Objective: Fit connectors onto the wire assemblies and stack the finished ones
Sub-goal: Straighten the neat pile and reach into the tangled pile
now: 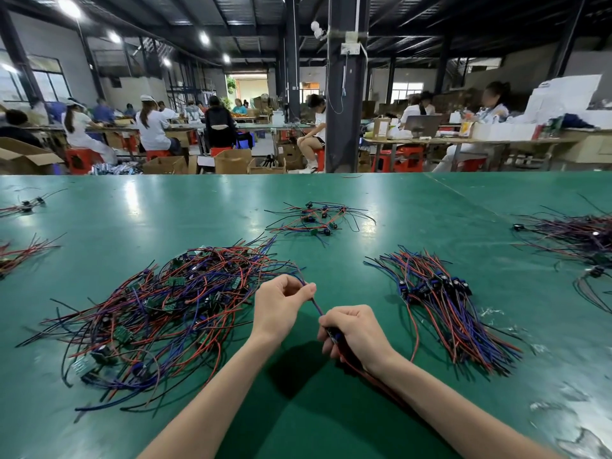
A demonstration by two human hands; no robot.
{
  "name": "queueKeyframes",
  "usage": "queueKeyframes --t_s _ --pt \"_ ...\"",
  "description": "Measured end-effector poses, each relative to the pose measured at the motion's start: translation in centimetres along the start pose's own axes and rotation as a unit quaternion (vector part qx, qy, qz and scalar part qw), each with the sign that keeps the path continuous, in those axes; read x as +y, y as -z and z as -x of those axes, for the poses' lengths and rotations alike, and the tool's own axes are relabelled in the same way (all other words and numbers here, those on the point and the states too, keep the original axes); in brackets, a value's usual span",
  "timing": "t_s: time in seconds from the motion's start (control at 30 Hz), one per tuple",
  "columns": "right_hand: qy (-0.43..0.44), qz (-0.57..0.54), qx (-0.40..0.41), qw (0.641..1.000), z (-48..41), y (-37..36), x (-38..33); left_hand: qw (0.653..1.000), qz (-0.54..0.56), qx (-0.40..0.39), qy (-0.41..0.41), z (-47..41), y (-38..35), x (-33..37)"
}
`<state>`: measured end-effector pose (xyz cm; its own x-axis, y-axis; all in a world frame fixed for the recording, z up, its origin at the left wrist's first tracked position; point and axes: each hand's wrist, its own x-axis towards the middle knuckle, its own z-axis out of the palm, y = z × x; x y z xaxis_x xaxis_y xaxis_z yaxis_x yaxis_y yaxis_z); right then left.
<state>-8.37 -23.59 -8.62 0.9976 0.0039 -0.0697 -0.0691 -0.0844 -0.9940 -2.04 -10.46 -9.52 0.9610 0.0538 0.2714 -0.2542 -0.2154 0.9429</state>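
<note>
One wire assembly (pixel 317 305), stretched between left hand (pixel 280 306) and right hand (pixel 355 333)

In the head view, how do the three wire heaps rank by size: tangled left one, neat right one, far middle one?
1. Tangled left heap: plainly largest.
2. Neat right heap.
3. Far middle heap: looks smallest, but it lies farther from the camera, so less sure.
</note>
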Motion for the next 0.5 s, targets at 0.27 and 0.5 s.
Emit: queueKeyframes --t_s 0.27,0.5 --pt "0.011 0.001 -0.005 1.000 0.2 -0.5 0.2 0.985 -0.120 0.085 -0.090 -1.5 1.6 -0.5" --pt "0.008 0.004 -0.011 1.000 0.1 -0.3 0.2 0.993 -0.074 0.088 -0.032 -2.2 1.8 -0.3"
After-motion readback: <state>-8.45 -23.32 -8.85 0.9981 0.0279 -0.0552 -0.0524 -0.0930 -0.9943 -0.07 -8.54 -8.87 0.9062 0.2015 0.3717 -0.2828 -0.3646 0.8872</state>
